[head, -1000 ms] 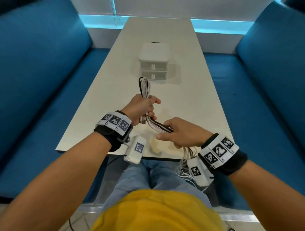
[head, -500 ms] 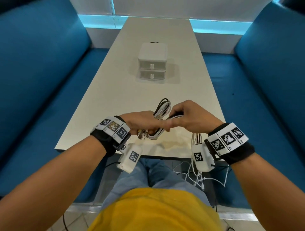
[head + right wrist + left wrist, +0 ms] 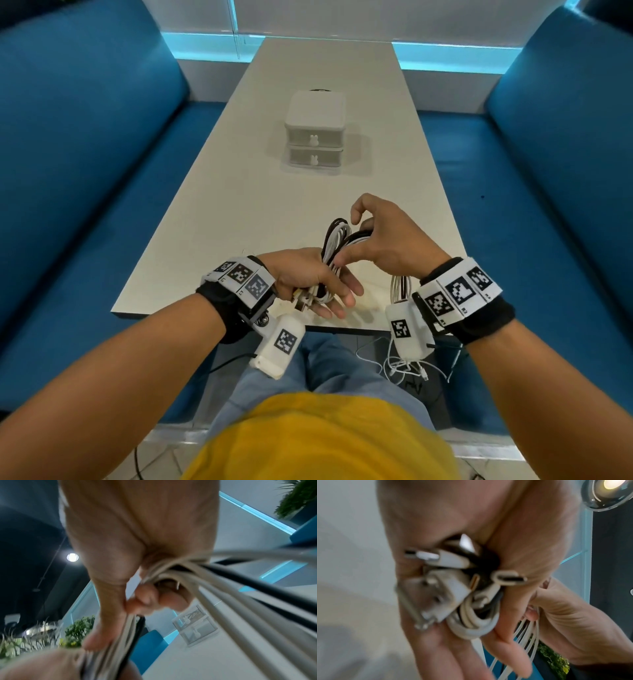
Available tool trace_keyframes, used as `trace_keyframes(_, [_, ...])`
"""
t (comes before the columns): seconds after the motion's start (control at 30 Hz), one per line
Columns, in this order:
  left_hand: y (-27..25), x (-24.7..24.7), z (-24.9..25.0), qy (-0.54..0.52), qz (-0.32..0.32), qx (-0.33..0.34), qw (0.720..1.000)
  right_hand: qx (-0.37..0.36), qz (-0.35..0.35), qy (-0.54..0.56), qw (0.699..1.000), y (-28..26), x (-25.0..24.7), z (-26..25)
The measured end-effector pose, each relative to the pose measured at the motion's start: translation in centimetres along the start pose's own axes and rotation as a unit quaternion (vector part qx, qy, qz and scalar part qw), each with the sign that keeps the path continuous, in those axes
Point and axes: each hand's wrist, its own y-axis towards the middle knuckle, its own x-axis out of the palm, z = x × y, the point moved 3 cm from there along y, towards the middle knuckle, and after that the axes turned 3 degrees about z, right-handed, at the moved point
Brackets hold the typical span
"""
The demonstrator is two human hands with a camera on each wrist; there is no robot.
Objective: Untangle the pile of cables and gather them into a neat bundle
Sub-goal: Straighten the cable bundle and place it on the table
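A bundle of white and black cables (image 3: 337, 236) is held over the near end of the table (image 3: 239, 205). My left hand (image 3: 308, 281) grips its lower end, thumb clamping the coil and plugs (image 3: 436, 588) against the palm, fingers stretched out. My right hand (image 3: 383, 240) is just right of the loop, its lower fingers curled round the strands (image 3: 223, 588), index finger raised, thumb pointing at the left hand. Loose cable ends (image 3: 404, 370) hang from the right hand below the table edge.
A white two-drawer box (image 3: 314, 137) stands mid-table, beyond the hands. Blue sofas (image 3: 85, 154) run along both sides of the table. My lap in jeans (image 3: 329, 370) sits under the near table edge.
My right hand swung from the near side of the bundle up and round to its far right, carrying strands along. The loop tipped rightward, and the left hand's fingers straightened.
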Motion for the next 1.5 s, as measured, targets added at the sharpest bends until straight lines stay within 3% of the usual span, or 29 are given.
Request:
trace_keyframes(0.1, [0.0, 0.1, 0.0, -0.042, 0.023, 0.013, 0.999, -0.007, -0.049, -0.017, 0.999, 0.1, -0.4, 0.2])
trace_keyframes(0.2, [0.1, 0.1, 0.2, -0.051, 0.062, 0.018, 0.997, -0.014, -0.045, -0.055, 0.997, 0.4, -1.2, 0.7])
trace_keyframes(0.37, [0.4, 0.6, 0.0, -0.043, 0.120, 0.031, 0.991, -0.015, -0.085, -0.185, 0.979, 0.8, -2.1, 0.7])
trace_keyframes(0.47, [0.4, 0.4, -0.2, -0.044, 0.130, 0.045, 0.989, -0.015, -0.117, -0.150, 0.982, 0.7, -2.7, 0.3])
trace_keyframes(0.57, [0.4, 0.1, 0.1, -0.033, 0.103, 0.068, 0.992, -0.020, -0.136, -0.040, 0.990, 0.3, -2.8, 0.1])
trace_keyframes(0.67, [0.4, 0.1, 1.0, -0.037, 0.077, 0.084, 0.993, -0.035, -0.079, 0.112, 0.990, 0.3, -1.9, 0.2])
trace_keyframes(0.8, [0.6, 0.8, 1.9, -0.023, 0.032, 0.081, 0.996, -0.014, 0.003, 0.259, 0.966, 0.2, -0.1, 0.1])
trace_keyframes(0.97, [1.1, 2.1, 2.3, -0.023, -0.011, 0.078, 0.997, -0.001, 0.030, 0.371, 0.928, -0.1, 0.9, -0.4])
trace_keyframes(1.03, [1.0, 2.2, 2.8, -0.010, -0.017, 0.075, 0.997, -0.009, 0.024, 0.391, 0.920, -0.3, 0.6, -0.7])
trace_keyframes(1.23, [0.7, 2.3, 3.4, 0.063, -0.021, 0.043, 0.997, -0.025, 0.029, 0.344, 0.938, -0.7, 0.5, -1.7])
trace_keyframes(1.4, [0.3, 2.6, 3.9, 0.084, 0.003, 0.021, 0.996, -0.014, 0.126, 0.359, 0.925, -0.9, 1.1, -1.5])
trace_keyframes(1.5, [0.0, 2.4, 4.6, 0.113, 0.060, 0.029, 0.991, -0.021, 0.169, 0.360, 0.917, -0.9, 1.2, -2.1])
